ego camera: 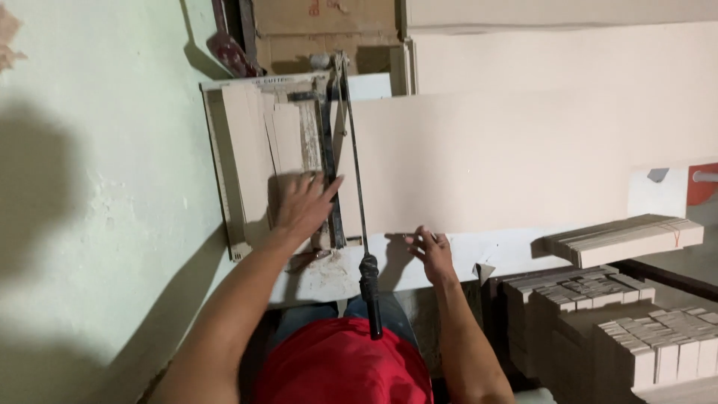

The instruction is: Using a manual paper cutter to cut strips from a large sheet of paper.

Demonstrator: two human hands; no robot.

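Head view: left hand [303, 206] is laid flat, fingers spread, on cut beige strips [262, 142] at the worktop's left end, beside the cutter rail [329, 172]. Right hand [431, 251] is open, fingertips pressed on the near edge of a large smooth beige sheet [486, 161] w/ nothing gripped. Black-gripped lever handle [369, 288] hangs over the worktop [329, 273] near edge, btwn both arms. Stacked small beige blocks [643, 344] sit low right. Pale green rough wall [105, 187] is seen left.
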